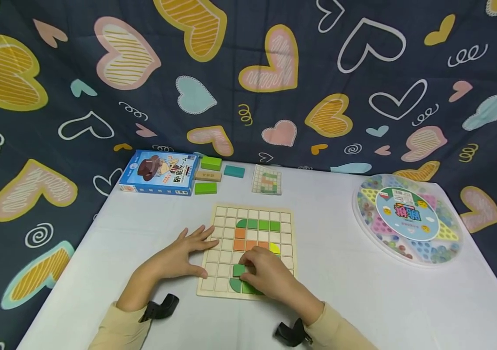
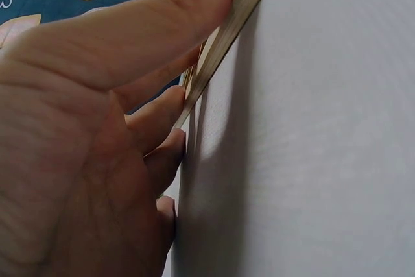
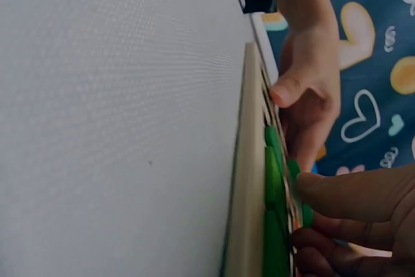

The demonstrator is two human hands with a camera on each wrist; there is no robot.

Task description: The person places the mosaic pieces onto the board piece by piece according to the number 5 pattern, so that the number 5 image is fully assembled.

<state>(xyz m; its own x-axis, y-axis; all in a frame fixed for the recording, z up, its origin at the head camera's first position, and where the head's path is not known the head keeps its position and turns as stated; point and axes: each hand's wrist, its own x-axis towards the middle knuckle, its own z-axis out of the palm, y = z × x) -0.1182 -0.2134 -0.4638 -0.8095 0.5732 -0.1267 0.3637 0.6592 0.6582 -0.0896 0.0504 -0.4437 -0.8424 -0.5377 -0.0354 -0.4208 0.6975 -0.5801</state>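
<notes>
A wooden grid board [image 1: 210,283] lies on the white table, with green, orange and yellow tiles set in its squares. My right hand [image 1: 270,273] is over its lower part, thumb and fingers pinching a green square tile [image 1: 238,270] just above a rounded green tile [image 1: 235,285]. The right wrist view shows the thumb [image 3: 343,192] against that tile. Fingers spread, my left hand [image 1: 176,257] rests at the board's left edge; in the left wrist view its thumb [image 2: 142,37] touches the wooden side. My right hand hides some squares.
Behind the board lie a pattern card [image 1: 267,180], a blue game box [image 1: 161,172], green blocks [image 1: 206,188], a teal block [image 1: 234,171] and a wooden block [image 1: 208,176]. A round marble-game case [image 1: 407,218] sits at right. Heart-patterned cloth [image 1: 248,73] hangs behind.
</notes>
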